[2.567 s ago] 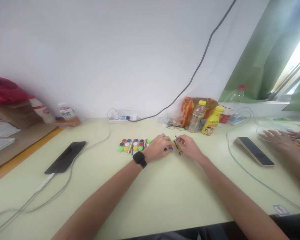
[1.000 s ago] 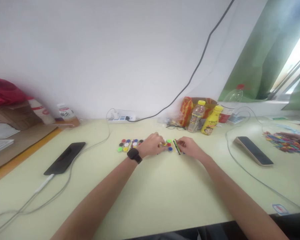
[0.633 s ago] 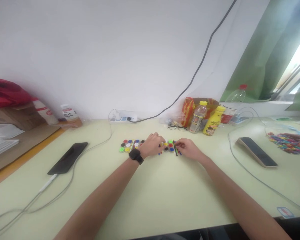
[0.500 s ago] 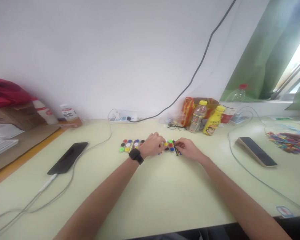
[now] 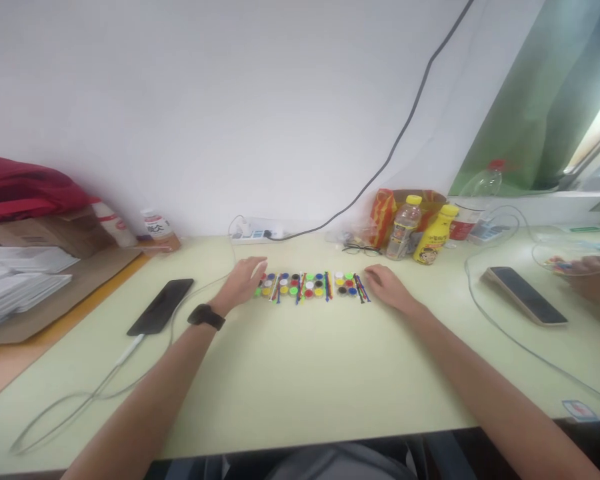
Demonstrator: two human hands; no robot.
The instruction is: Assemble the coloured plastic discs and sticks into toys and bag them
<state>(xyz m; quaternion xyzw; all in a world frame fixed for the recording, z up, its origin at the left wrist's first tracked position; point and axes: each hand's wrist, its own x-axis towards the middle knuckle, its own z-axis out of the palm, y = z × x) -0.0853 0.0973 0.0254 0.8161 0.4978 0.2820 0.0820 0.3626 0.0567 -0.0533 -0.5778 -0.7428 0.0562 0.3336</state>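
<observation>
A row of small round coloured discs (image 5: 319, 285) lies in clusters on the pale table, in red, white, green, yellow, blue and black. Thin coloured sticks (image 5: 329, 286) lie between the clusters, and another bunch of sticks (image 5: 361, 289) closes the right end. My left hand (image 5: 240, 283), below a black wrist band, rests at the left end of the row with fingers apart, hiding part of the leftmost discs. At the right end, my right hand (image 5: 386, 288) lies just beside the sticks, fingers loosely bent and nothing visible in them.
A phone (image 5: 161, 307) with a cable lies left; another phone (image 5: 527, 295) sits tilted on the right. Bottles (image 5: 435, 235), glasses (image 5: 361, 250) and a power strip (image 5: 257, 235) line the wall. At far right, another person's hand (image 5: 597, 275) is by a clear bag of coloured pieces.
My left hand has moved left off the row, uncovering the middle clusters. My right hand has let go of the sticks at the right end. The other person's hand has come further into view.
</observation>
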